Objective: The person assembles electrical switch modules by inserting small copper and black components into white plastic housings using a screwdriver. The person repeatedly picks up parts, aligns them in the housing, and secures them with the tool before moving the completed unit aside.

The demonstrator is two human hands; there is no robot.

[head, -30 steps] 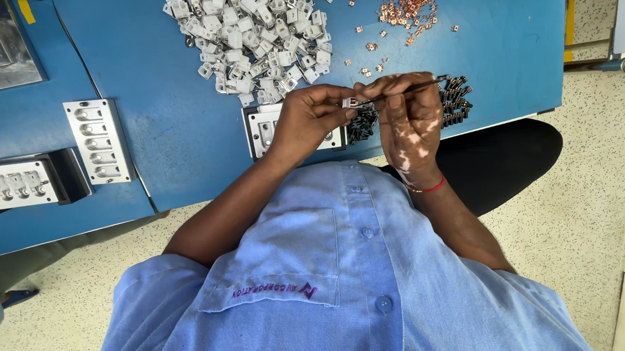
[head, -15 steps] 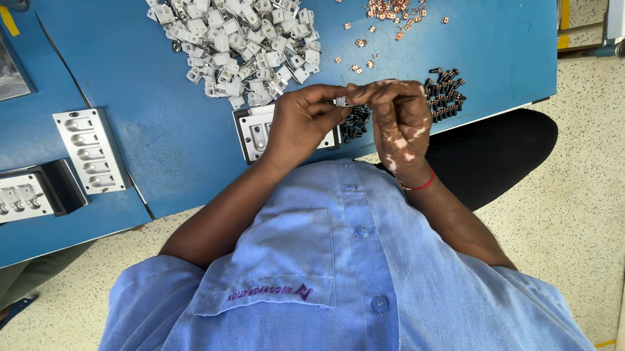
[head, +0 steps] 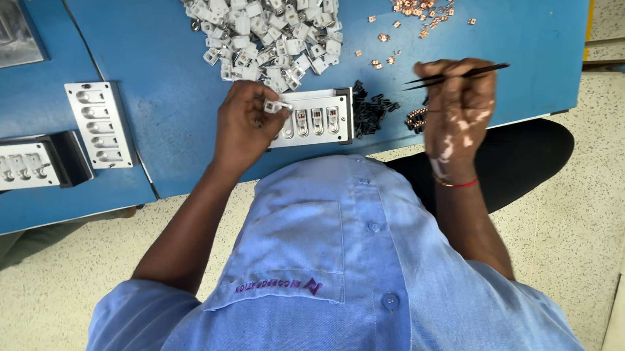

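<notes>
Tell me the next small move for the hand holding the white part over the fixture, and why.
Probably lower the small white part into a slot of the white fixture: the left hand pinches it right over the fixture's left end, while the right hand holds black tweezers off to the side.

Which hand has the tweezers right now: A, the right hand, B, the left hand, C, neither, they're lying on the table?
A: the right hand grips the black tweezers above the table edge, while the left hand pinches a small white part over the tray.
</notes>
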